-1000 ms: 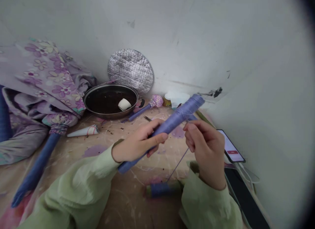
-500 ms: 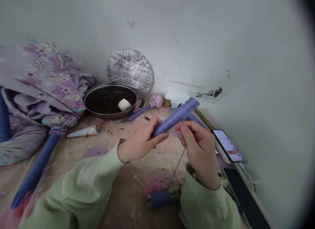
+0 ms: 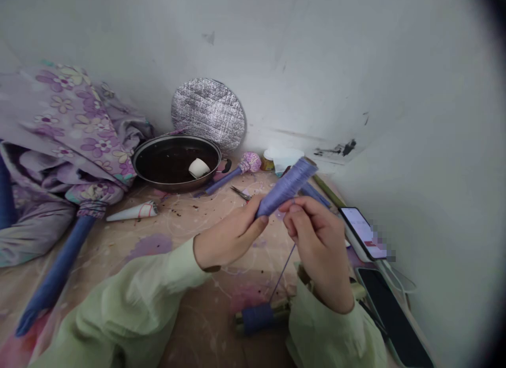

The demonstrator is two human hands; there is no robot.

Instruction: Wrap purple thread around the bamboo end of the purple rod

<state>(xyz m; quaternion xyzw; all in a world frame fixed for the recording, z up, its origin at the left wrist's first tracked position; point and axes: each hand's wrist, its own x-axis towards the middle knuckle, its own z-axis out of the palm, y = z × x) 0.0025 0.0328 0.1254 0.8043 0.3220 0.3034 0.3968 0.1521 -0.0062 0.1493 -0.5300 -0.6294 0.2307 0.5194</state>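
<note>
My left hand (image 3: pixel 233 233) grips the lower end of a tube wound with purple thread (image 3: pixel 286 186), tilted up to the right. Its far end shows a dark opening. My right hand (image 3: pixel 318 241) is closed, thumb and forefinger pinching a strand of purple thread (image 3: pixel 282 273) close under the tube. From there the strand runs down to a bundle of sticks (image 3: pixel 282 309) with a thick band of the same thread (image 3: pixel 258 319) around it. The right sleeve hides part of this bundle.
A black pan (image 3: pixel 177 186) holds a small white piece (image 3: pixel 198 168). Behind it a round silver mat (image 3: pixel 209 115) leans on the wall. Small scissors (image 3: pixel 239 193), a white cone (image 3: pixel 132 212), floral cloth (image 3: pixel 90 120) and two phones (image 3: pixel 363 233) lie around.
My left hand has shifted slightly right along with the tube's lower end, so more of the scissors shows. My right hand stays near the same place, still pinching the thread.
</note>
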